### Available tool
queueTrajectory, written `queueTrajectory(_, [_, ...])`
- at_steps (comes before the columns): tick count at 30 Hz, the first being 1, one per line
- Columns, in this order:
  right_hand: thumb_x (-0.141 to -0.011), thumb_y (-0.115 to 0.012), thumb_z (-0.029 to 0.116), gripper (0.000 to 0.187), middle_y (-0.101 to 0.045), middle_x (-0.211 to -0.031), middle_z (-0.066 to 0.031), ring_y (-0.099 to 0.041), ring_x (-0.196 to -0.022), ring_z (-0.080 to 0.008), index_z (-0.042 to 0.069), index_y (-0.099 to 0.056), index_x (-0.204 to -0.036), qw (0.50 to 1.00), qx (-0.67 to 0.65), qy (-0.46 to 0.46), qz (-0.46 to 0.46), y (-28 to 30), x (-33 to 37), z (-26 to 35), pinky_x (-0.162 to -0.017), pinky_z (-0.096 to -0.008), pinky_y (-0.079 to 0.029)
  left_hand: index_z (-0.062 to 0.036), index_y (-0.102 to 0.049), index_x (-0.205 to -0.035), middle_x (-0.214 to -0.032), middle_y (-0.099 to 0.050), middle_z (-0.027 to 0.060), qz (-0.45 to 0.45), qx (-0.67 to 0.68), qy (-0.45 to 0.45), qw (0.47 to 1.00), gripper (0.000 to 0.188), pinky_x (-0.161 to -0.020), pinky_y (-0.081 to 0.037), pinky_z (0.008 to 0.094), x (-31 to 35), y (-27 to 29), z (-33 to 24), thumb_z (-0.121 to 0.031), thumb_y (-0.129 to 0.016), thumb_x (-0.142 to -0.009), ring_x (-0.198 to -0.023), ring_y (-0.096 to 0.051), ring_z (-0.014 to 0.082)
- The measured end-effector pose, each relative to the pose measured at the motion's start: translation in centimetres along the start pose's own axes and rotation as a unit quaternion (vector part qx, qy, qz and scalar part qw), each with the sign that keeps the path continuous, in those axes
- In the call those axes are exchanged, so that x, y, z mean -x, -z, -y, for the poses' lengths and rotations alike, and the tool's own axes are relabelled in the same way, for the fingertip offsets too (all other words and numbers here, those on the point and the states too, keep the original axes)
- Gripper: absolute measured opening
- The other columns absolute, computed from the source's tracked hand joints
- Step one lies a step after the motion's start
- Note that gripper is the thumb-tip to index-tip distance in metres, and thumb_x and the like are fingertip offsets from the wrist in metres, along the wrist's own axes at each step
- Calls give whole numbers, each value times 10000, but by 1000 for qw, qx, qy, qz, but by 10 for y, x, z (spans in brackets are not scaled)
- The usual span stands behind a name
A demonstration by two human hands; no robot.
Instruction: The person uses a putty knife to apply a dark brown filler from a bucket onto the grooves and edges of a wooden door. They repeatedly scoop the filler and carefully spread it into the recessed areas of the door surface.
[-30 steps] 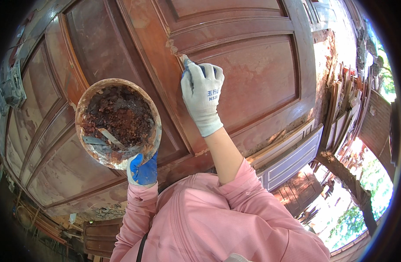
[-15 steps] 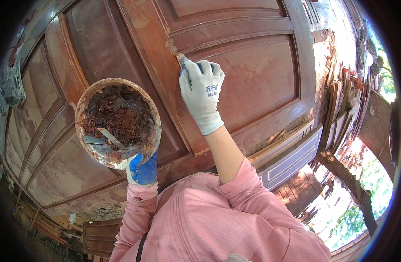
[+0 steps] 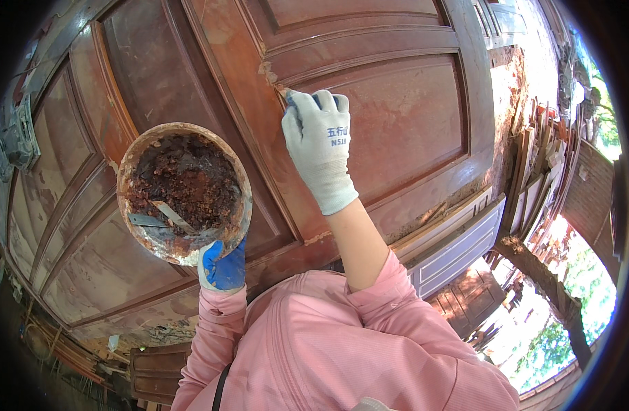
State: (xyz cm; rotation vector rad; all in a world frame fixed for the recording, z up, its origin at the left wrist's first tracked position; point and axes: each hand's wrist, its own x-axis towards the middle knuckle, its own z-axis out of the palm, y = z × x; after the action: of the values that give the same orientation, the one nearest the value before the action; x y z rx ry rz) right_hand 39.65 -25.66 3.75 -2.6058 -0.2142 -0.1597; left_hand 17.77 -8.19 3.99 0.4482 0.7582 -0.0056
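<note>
Your right grip [image 3: 319, 140] hid its own fingertips and anything pinched there, at the panelled door [image 3: 396, 130], whose top ran out of view. The bowl [image 3: 184, 253] covered part of your left grip [image 3: 225, 266]; you couldn't tell how deep the flat blades [image 3: 174, 216] sank into the dark paste [image 3: 191, 171]. Beyond the door's right edge, glare blurred the foliage [image 3: 568, 329].

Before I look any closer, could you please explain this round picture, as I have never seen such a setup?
There is no machine: a person works with gloved hands, seen by a wide camera on the head, looking down, so straight edges bend. The left hand holds a bowl by its near rim; inside are dark, lumpy stuff and two flat strips. The right hand, curled, is at the brown door, beside a pale patch; whether it holds anything is hidden. Planks show farther right.
</note>
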Motion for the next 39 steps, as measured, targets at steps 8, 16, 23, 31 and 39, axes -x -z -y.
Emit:
queueTrajectory(8, [-885, -654, 113, 201, -643, -935, -116, -565, -947, -350, 77, -706, -1076, 999, 33, -1, 22, 2, -3, 4, -835, -459, -471, -153, -417, -1539, -1520, -521, 91, -9, 6, -1, 1000, 744, -1205, -334, 609, 0, -3, 0, -63, -670, -846, -1397, -501, 324])
queueTrajectory(16, [-926, -632, 145, 147, -694, -948, -99, -604, -921, -327, 82, -694, -1044, 988, -108, -113, -12, 7, 6, -7, -840, -451, -475, -161, -430, -1535, -1514, -529, 81, -14, -1, 4, 1000, 747, -1199, -339, 611, 1, -7, -2, -71, -687, -840, -1391, -508, 323])
queueTrajectory(23, [-945, -604, 200, 159, -710, -975, -82, -620, -970, -322, 96, -692, -1029, 988, -62, -144, 9, 2, 6, -2, -875, -465, -447, -158, -435, -1531, -1513, -529, 75, -9, -15, 3, 1000, 760, -1197, -344, 604, 1, -15, -4, -77, -707, -826, -1392, -505, 322])
queueTrajectory(31, [-929, -597, 212, 170, -720, -960, -103, -632, -963, -333, 83, -702, -966, 986, -45, -156, 35, 3, -1, -4, -863, -472, -464, -166, -419, -1541, -1541, -496, 78, -23, -18, 7, 1000, 784, -1196, -336, 613, 0, -14, -4, -84, -713, -820, -1414, -477, 328])
queueTrajectory(39, [-902, -594, 221, 209, -694, -824, -156, -656, -829, -391, 41, -679, -838, 984, -22, -139, 106, 12, -32, -6, -748, -498, -509, -161, -417, -1544, -1528, -514, 79, -10, -20, 12, 1000, 761, -1201, -328, 606, -1, -13, -4, -87, -689, -837, -1397, -498, 328])
